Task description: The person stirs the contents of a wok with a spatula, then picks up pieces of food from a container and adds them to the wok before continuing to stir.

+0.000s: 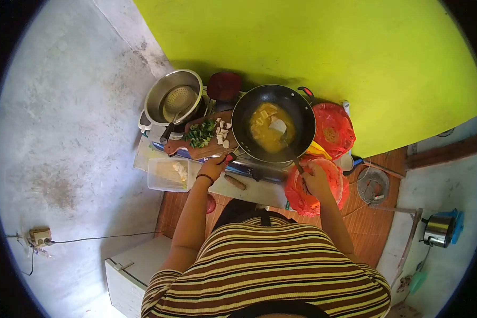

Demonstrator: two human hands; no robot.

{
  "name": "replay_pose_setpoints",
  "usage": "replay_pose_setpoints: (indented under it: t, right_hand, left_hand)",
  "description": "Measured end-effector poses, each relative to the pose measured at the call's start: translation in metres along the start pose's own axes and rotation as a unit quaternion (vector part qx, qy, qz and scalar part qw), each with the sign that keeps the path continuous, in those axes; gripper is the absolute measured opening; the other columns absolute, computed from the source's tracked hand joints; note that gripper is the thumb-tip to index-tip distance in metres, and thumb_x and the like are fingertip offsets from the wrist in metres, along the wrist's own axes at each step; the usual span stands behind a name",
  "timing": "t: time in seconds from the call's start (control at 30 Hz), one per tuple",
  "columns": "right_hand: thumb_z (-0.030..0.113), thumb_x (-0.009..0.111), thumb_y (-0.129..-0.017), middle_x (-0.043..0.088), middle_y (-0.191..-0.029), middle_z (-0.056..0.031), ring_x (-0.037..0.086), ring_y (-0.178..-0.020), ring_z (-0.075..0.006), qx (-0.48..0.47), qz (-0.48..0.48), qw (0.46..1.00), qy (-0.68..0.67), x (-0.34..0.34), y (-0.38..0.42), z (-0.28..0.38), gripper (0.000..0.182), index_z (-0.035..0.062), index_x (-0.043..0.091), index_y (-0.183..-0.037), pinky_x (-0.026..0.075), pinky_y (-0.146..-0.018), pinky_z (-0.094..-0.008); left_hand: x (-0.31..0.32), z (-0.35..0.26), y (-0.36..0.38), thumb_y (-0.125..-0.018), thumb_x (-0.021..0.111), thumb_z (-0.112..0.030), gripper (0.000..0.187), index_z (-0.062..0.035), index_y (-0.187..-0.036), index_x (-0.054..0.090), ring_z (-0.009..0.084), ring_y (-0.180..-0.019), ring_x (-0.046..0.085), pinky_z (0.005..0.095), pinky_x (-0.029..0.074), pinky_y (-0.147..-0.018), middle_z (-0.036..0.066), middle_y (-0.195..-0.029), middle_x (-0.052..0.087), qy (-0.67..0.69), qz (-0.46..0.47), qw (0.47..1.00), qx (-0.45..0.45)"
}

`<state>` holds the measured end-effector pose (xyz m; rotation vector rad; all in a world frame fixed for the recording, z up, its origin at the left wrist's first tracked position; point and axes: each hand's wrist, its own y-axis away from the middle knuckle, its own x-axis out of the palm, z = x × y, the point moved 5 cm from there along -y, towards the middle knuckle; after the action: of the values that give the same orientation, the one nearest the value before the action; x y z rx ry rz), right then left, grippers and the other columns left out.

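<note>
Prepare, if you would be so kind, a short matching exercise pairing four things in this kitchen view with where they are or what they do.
1. Chopped greens
2. Skimmer head
3. Left hand
4. Right hand

A. Inside the silver pot
B. Holding the spatula
C. On the wooden board
D. At the wok handle

Pairs: 1-C, 2-A, 3-D, 4-B

Left hand [211,169]: bare, curled in a grip; thin dark reddish-brown bracelet [205,178] circles its wrist. Left forearm [190,217]: bare, slants forward and inward. Right hand [316,181]: bare, curled in a grip, well apart from the left. Right forearm [336,220]: bare, likewise angles forward and inward.
</note>
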<state>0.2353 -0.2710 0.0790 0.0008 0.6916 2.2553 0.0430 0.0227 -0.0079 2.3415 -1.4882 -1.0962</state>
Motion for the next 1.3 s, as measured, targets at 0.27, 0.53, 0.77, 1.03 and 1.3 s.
replay_pose_setpoints:
  t: [0.27,0.53,0.77,1.03,1.3]
  right_hand:
    - [0.002,0.049,-0.083,0.054,-0.058,-0.0057,0.046,-0.039,-0.0108,0.053,0.049,0.978,-0.195,0.02,-0.001,-0.006,0.029,0.0033,0.055,-0.111,0.034,-0.035,-0.0236]
    - [0.001,0.05,-0.081,0.052,-0.058,-0.0033,0.047,-0.041,-0.0097,-0.072,-0.047,0.996,-0.031,0.028,0.005,0.023,0.032,0.0029,0.055,-0.113,0.035,-0.036,-0.024]
    - [0.003,0.048,-0.083,0.054,-0.057,-0.0038,0.045,-0.038,-0.0097,0.02,-0.062,0.996,-0.059,0.027,0.006,-0.004,0.034,0.0027,0.051,-0.118,0.034,-0.035,-0.0222]
    - [0.004,0.05,-0.082,0.055,-0.058,-0.006,0.045,-0.037,-0.0102,0.061,0.003,0.966,-0.25,0.041,0.0,-0.008,0.028,0.0035,0.057,-0.11,0.033,-0.033,-0.0212]
    - [0.003,0.053,-0.081,0.055,-0.058,-0.0039,0.045,-0.038,-0.0087,-0.038,-0.062,0.991,-0.115,0.04,-0.006,0.022,0.033,0.0054,0.056,-0.114,0.034,-0.034,-0.0216]
  left_hand:
    - [0.006,0.017,-0.006,-0.085,0.055,-0.028,0.048,-0.0224,-0.132,0.047,0.0235,-0.078,0.063,0.0346,0.047,-0.073,0.015,-0.094,0.065,0.026,0.001,1.0,0.004]
    - [-0.003,-0.007,0.008,-0.088,0.055,-0.028,0.043,-0.0159,-0.129,0.051,0.0109,-0.057,0.056,0.0255,0.045,-0.051,0.006,-0.075,0.063,-0.031,-0.004,1.0,0.007]
    - [-0.007,-0.01,0.009,-0.084,0.054,-0.036,0.043,-0.023,-0.126,0.053,0.0279,-0.085,0.063,0.0375,0.047,-0.075,0.013,-0.093,0.066,-0.029,0.018,0.999,-0.011]
    - [-0.005,-0.004,0.009,-0.083,0.053,-0.045,0.044,-0.0252,-0.123,0.055,0.0353,-0.092,0.06,0.0405,0.047,-0.077,0.017,-0.098,0.064,-0.045,-0.011,0.999,-0.004]
    - [-0.008,-0.005,0.011,-0.083,0.054,-0.044,0.045,-0.0249,-0.124,0.054,0.0344,-0.09,0.06,0.0395,0.047,-0.076,0.017,-0.095,0.064,-0.032,0.006,0.999,0.014]
